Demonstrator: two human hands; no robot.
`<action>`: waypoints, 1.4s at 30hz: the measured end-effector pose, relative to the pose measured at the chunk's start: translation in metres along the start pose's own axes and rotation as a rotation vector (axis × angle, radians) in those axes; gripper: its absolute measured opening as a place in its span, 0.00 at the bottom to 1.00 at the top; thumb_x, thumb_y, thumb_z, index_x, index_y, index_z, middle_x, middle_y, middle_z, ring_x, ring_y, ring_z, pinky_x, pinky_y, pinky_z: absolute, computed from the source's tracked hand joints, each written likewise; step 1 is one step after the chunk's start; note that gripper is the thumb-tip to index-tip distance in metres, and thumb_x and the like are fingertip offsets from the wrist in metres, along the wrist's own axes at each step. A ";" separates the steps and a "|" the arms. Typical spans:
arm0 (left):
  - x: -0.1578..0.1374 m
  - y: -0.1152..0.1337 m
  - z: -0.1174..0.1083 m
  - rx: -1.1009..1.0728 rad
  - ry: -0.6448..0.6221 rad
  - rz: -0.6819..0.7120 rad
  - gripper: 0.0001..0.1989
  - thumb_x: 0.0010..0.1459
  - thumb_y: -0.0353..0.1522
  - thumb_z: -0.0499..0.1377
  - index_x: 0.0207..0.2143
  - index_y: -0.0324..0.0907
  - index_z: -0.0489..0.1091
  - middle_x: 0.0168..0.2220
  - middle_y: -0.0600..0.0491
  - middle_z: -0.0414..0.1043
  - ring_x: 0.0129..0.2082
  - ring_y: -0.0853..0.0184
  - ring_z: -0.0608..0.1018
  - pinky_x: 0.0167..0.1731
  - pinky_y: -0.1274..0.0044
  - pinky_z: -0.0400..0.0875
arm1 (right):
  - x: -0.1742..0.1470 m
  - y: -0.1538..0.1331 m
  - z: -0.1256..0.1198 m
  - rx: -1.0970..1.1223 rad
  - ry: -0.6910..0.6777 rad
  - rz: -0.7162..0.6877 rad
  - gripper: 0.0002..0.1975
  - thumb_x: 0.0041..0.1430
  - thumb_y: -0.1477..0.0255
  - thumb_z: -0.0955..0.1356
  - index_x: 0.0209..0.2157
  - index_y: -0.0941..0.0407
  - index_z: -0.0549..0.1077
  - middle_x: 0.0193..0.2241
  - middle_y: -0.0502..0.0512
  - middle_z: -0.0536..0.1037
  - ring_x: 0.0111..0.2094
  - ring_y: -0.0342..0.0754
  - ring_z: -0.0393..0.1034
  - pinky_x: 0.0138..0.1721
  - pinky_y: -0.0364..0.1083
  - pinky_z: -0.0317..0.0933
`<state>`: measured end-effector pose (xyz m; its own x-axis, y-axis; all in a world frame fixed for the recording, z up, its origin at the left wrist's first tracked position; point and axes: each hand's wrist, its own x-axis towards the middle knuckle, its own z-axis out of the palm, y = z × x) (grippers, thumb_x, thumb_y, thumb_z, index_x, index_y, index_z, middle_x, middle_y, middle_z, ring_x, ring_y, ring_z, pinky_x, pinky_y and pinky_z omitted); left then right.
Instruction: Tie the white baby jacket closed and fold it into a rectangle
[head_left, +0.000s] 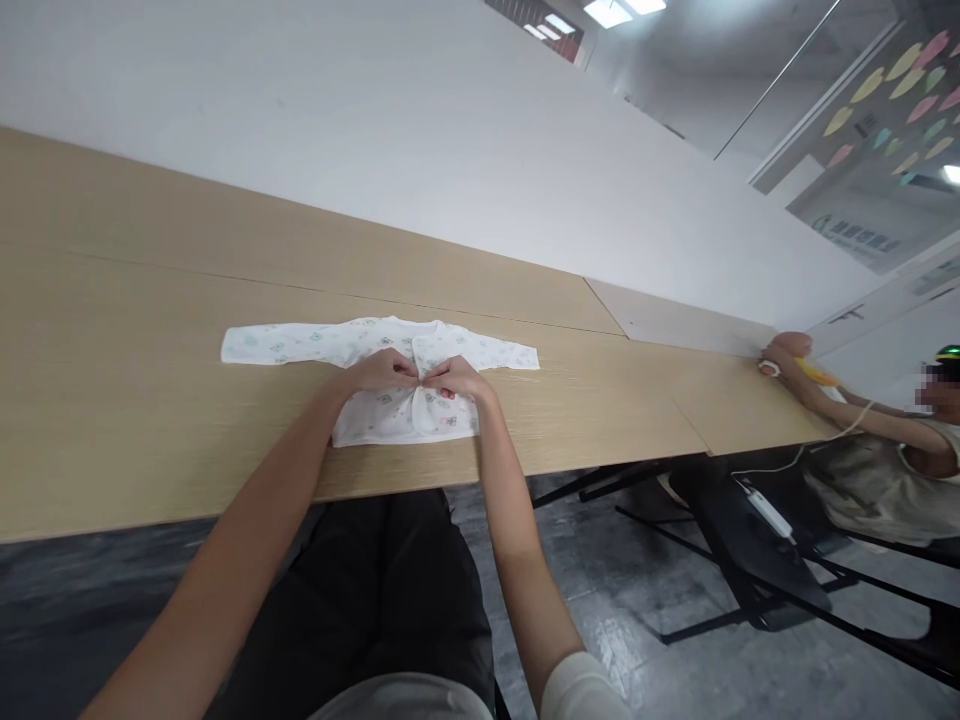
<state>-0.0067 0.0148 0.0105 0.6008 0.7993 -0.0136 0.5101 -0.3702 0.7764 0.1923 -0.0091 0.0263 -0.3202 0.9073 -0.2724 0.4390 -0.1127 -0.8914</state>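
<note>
Tabletop: from my remote seat I see pale wood (112, 400) running from the left edge, bare on this side, with a white wall (315, 130) rising behind it;
Left-lying sleeve: this printed sleeve (281, 343) of the small white shirt (397, 415) reaches out flat, its cuff well apart from both hands;
Left hand: my wearer's left hand (382, 370) has thumb and fingers pinched together on the shirt's front;
White shirt: it lies spread on the table near the edge before the wearer, neckline away, hem close; the cloth gathers into creases at the pinch;
Right hand: the right hand (457, 378) is likewise clamped by its fingertips on the shirt front, just beside the left; I cannot tell what fastening, if any, sits between them;
Right-lying sleeve: the other sleeve (510, 355) lies flat past the right wrist;
Black chair: well off to the right, the chair (724, 535) bears a white oblong box (769, 513) with a cable;
Co-worker: a seated person (870, 490) reaches a hand to a pinkish round thing (795, 344), too small for me to identify.
</note>
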 end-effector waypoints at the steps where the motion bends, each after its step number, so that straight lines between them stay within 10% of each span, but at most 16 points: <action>1: 0.000 -0.001 0.000 0.000 -0.001 0.003 0.15 0.47 0.43 0.59 0.26 0.40 0.76 0.22 0.54 0.69 0.23 0.69 0.67 0.25 0.77 0.59 | 0.000 0.000 0.000 0.001 0.001 0.005 0.03 0.51 0.78 0.71 0.24 0.62 0.76 0.10 0.43 0.64 0.13 0.36 0.55 0.15 0.36 0.50; 42: 0.001 -0.005 -0.001 0.046 0.015 -0.060 0.13 0.44 0.41 0.59 0.21 0.41 0.75 0.20 0.55 0.68 0.23 0.69 0.66 0.25 0.77 0.57 | 0.000 -0.002 0.002 -0.050 -0.031 0.046 0.03 0.51 0.78 0.73 0.26 0.61 0.76 0.12 0.44 0.68 0.14 0.36 0.58 0.15 0.36 0.54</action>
<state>-0.0088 0.0182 0.0074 0.5593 0.8275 -0.0495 0.5730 -0.3427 0.7445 0.1896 -0.0095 0.0268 -0.3243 0.8885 -0.3247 0.4953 -0.1330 -0.8585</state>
